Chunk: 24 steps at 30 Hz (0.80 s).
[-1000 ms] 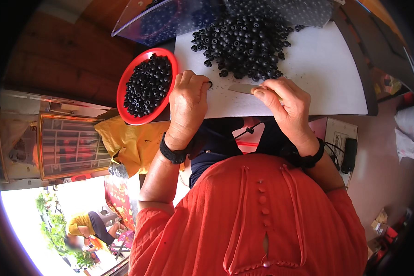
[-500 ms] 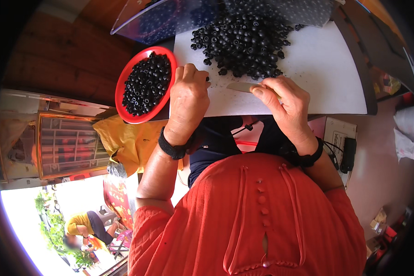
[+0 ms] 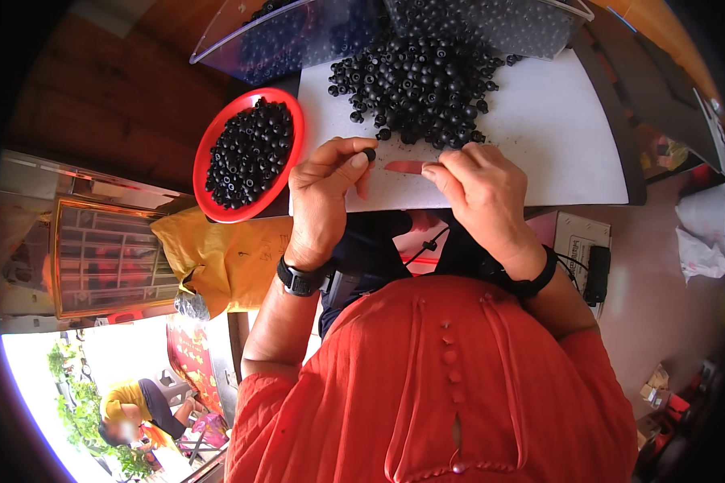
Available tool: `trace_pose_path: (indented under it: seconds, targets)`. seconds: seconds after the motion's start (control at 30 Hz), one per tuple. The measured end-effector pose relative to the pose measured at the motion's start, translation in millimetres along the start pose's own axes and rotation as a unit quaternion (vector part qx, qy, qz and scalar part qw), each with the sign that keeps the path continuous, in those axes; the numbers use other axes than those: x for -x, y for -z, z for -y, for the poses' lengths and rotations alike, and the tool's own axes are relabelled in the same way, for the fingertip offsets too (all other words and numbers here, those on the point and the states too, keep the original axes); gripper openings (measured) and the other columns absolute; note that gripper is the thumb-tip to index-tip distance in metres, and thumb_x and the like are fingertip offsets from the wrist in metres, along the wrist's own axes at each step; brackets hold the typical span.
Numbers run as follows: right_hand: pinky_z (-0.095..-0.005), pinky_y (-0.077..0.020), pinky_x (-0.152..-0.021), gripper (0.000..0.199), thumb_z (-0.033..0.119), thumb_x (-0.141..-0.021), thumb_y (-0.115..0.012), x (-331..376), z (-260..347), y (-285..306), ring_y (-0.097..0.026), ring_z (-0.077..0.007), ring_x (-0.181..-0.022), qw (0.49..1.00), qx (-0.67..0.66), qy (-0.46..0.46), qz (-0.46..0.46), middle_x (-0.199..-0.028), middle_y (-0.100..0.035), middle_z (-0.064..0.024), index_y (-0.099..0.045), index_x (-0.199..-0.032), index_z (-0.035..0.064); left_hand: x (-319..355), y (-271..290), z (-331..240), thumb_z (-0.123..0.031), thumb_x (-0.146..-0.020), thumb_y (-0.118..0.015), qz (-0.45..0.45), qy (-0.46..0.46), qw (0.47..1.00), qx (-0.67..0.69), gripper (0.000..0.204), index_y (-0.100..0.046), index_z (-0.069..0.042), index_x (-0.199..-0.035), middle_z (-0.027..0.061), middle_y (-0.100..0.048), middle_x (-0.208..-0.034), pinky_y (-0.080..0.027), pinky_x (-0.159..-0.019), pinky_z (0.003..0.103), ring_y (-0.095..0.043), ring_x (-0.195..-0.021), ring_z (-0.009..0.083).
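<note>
Between the thumb and fingers of my left hand (image 3: 321,179) is one small round black part (image 3: 369,154), held over the near edge of the white work surface (image 3: 560,133). My right hand (image 3: 487,191) grips a small knife; its blade (image 3: 404,167) points left toward that part, with a gap between them. The knife's handle is mostly hidden in my fingers. Just beyond both hands lies a heap of similar black parts (image 3: 415,88). Left of my left hand, a red plate (image 3: 232,215) holds many more of them.
Clear plastic bins (image 3: 491,28) of black parts stand along the far side. A yellow bag (image 3: 225,258) hangs below the plate. To the right are a white box (image 3: 578,237) and a black adapter (image 3: 597,275). Outside at lower left, a person (image 3: 133,406) in yellow sits.
My left hand has turned, bringing the pinched black part into view. The knife blade has tilted and now looks reddish. The whole view has shifted slightly.
</note>
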State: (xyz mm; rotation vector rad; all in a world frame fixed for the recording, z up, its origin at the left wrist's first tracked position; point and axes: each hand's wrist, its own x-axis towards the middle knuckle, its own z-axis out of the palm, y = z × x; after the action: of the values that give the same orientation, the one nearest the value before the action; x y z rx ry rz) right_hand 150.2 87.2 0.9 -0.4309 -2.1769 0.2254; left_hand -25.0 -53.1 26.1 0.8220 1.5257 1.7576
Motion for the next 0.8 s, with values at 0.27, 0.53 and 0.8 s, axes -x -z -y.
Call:
trace_pose_path:
  seconds: [0.27, 0.53, 0.8]
  targets:
    - [-0.0441, -0.0515, -0.059, 0.024, 0.028, -0.087, -0.078, -13.0, -6.0, 26.1, -0.066, -0.0285, -0.069, 0.993, 0.048, -0.035, 0.099, -0.076, -0.066, -0.0081, -0.066, -0.078, 0.009, 0.1, -0.6, 11.9, -0.002, -0.104, -0.062, 0.059, -0.001, 0.985, 0.16, 0.022, -0.07, 0.006, -0.123, 0.0096, -0.07, -0.098, -0.052, -0.073, 0.028, -0.064, -0.079, 0.0153]
    - [-0.0339, -0.0433, -0.054, 0.028, 0.028, -0.096, -0.075, -12.4, 1.8, 24.9, -0.054, -0.0171, -0.055, 0.934, -0.258, -0.229, 0.091, -0.064, -0.06, -0.0096, -0.072, -0.086, 0.0022, 0.9, -5.8, 17.0, -0.008, -0.106, -0.059, 0.093, 0.026, 0.978, 0.187, 0.028, -0.067, 0.005, -0.129, 0.0139, -0.069, -0.102, -0.053, -0.072, 0.03, -0.065, -0.08, 0.0198]
    - [-0.0373, -0.0439, -0.052, 0.032, 0.028, -0.097, -0.074, -13.1, 5.5, 15.5, -0.057, -0.0238, -0.053, 0.959, -0.205, -0.177, 0.085, -0.065, -0.062, -0.0113, -0.067, -0.078, 0.0032, 1.4, -8.7, 16.5, -0.005, -0.108, -0.052, 0.09, 0.011, 0.983, 0.159, 0.03, -0.066, 0.003, -0.134, 0.0132, -0.068, -0.1, -0.052, -0.075, 0.029, -0.063, -0.078, 0.0193]
